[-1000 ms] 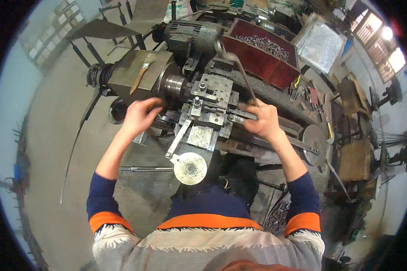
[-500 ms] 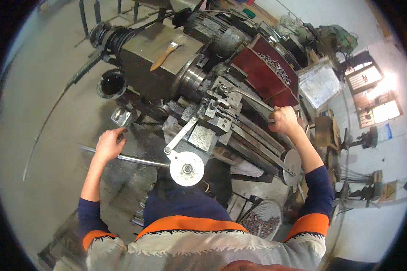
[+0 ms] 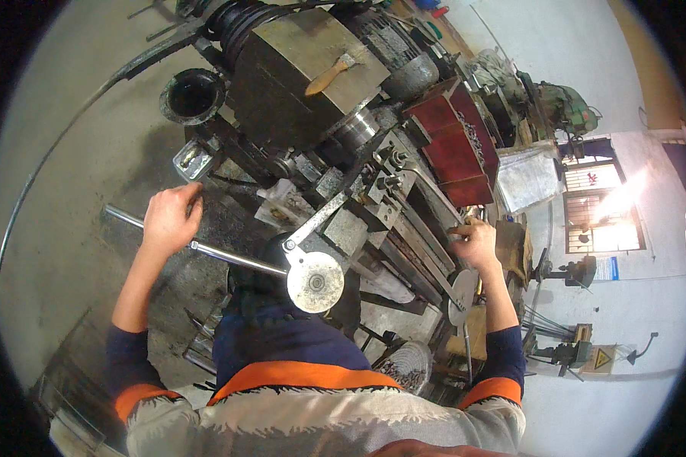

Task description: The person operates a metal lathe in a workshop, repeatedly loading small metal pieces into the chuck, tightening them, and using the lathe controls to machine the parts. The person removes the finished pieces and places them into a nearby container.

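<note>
My right hand is closed round the end of a long metal lever that runs up to the tool post of a lathe. My left hand is above a shiny metal bar, which passes behind it. Its fingers are drawn together with the thumb; whatever they may hold is hidden. That bar reaches toward a round pale disc in front of my body. A flat steel arm joins the disc to the lathe's slide. Beyond lies the bright steel chuck.
A wooden-handled brush lies on the headstock. Behind the lever stands a red tray with small metal parts. A dark funnel-like cup and small metal tin are at left; a round basket of parts is below.
The whole view has shifted. My right hand has come nearer to me with the lever end, which now points more steeply down. My left hand's fingers have drawn closer together.
</note>
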`<state>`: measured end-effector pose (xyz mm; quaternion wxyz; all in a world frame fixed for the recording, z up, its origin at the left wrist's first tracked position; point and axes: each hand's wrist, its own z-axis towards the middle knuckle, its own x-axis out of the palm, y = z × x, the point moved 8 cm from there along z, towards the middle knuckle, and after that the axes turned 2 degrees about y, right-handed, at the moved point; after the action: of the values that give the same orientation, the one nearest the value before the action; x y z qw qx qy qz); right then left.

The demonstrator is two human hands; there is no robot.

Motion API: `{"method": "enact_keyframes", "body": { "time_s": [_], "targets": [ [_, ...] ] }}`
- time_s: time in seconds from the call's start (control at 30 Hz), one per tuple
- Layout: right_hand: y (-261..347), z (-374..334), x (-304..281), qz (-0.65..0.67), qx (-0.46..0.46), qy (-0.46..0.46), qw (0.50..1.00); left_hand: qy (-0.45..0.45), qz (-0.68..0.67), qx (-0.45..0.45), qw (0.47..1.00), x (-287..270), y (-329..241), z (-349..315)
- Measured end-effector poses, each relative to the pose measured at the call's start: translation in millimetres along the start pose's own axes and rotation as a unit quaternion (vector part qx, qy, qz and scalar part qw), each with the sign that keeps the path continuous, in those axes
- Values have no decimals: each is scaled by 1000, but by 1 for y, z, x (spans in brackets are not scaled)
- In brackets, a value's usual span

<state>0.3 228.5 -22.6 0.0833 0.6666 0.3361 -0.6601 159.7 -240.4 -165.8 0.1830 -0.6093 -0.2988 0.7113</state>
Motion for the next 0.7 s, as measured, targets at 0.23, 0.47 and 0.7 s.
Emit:
{"method": "enact_keyframes", "body": {
  "time_s": [0.23,0.47,0.7],
  "targets": [
    [-12,2,7,29,180,-82,980,-6,20,-7,1000,-8,-14,3],
    [-10,-8,11,23,223,-56,973,-18,50,13,999,-2,-16,3],
    [11,-22,2,47,244,-138,959,-3,61,-2,998,-3,-13,3]
  ]
}}
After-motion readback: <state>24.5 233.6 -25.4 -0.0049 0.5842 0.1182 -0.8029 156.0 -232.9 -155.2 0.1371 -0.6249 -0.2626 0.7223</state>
